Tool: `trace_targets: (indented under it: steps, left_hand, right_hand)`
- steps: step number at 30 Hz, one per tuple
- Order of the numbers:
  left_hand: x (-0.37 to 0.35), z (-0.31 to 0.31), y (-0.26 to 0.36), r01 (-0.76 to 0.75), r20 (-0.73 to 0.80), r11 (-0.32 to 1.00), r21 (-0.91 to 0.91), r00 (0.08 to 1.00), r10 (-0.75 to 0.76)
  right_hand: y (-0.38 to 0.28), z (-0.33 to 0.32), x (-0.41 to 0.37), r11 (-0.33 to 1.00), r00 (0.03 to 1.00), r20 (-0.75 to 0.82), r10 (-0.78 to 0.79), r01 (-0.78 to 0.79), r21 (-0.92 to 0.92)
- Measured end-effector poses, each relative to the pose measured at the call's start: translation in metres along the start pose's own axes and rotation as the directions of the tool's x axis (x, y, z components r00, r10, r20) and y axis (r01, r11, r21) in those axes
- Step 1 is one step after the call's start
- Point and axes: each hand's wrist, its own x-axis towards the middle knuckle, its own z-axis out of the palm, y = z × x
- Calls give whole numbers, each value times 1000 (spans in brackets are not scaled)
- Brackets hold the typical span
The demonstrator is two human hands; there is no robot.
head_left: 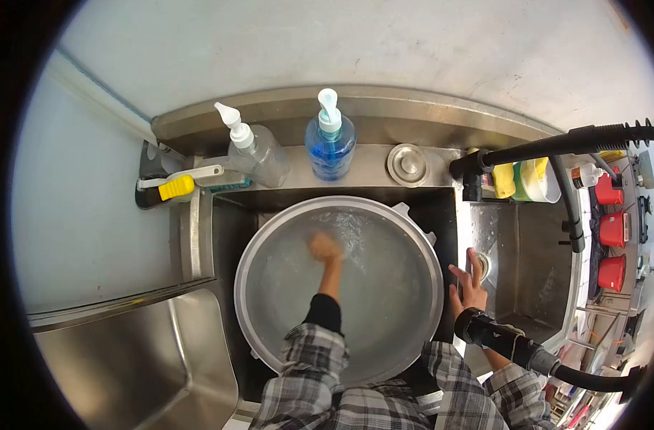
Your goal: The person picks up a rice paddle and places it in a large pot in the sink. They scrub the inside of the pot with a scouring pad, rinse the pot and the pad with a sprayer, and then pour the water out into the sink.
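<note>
From where I stand over the sink I count one big round pot, two pump bottles, one brush with a yellow grip, one round metal cap on the back ledge, one black hose and three red tubs off to the right; the pot is dull grey metal, wide and shallow-looking, with a pale rim, and it fills the middle basin almost wall to wall; inside it there is clear water, frothing and splashing near the far side; the left hand is down in that water by the far wall, too blurred to tell whether it is closed or open; the right hand rests with fingers spread wide at the pot's right rim, on the divider beside the smaller basin (wet, with its drain showing); one bottle is clear, the other holds blue liquid, both upright behind the pot; the hose crosses just below the right wrist.
</note>
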Motion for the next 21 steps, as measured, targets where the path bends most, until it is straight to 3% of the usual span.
trace_targets:
  steps: [1, 2, 4, 6, 8, 9, 10, 12, 13, 15, 16, 19, 21]
  left_hand:
    - [1, 76, -23, -30, -47, 1000, 5, 998, 30]
    - [-8, 104, -24, -26, -45, 1000, 1, 999, 26]
    - [-52, 147, -2, -57, 4, 952, -302, 998, 61]
    - [-88, 164, 12, -70, 41, 819, -569, 993, 113]
    - [-105, 48, 50, -297, 221, 917, -267, 907, 358]
    - [-113, -22, 73, -443, 303, 884, -147, 831, 467]
    - [-124, -18, 72, -446, 300, 883, -146, 830, 469]
    - [-159, -5, 57, -619, 306, 763, -186, 702, 644]
    - [-171, -10, 54, -617, 307, 766, -181, 704, 640]
    - [-189, -33, 47, -463, 721, 872, -160, 549, 423]
    - [-197, -45, 37, -460, 722, 875, -150, 554, 415]
    - [-220, -71, -9, -490, 805, 856, -165, 435, 403]
    - [-235, -61, -57, -527, 818, 842, -119, 429, 384]
  right_hand:
    - [-1, 0, -2, 1000, 1000, 9, 2, -2, -4]
    - [-1, -1, 0, 1000, 999, 35, 9, -9, 11]
    - [2, 1, 0, 1000, 999, 42, -18, 18, -10]
    - [0, 0, 0, 1000, 998, 58, 2, -1, -3]
    - [-2, -1, 0, 1000, 998, 66, 20, -20, 4]
    - [-2, -2, 0, 997, 995, 83, 52, -56, 46]
    - [-3, -2, 1, 992, 992, 99, 81, -90, 88]
    - [-3, -3, 0, 994, 994, 87, 61, -69, 81]
    - [-3, -2, -1, 996, 996, 79, 40, -46, 72]
    - [5, 2, -1, 997, 997, 68, 18, -23, 68]
    - [5, 3, -1, 999, 998, 60, -4, 1, 51]
    - [11, 8, -2, 997, 998, 45, -50, 47, 64]
    - [14, 11, -2, 973, 982, -76, -171, 156, -167]
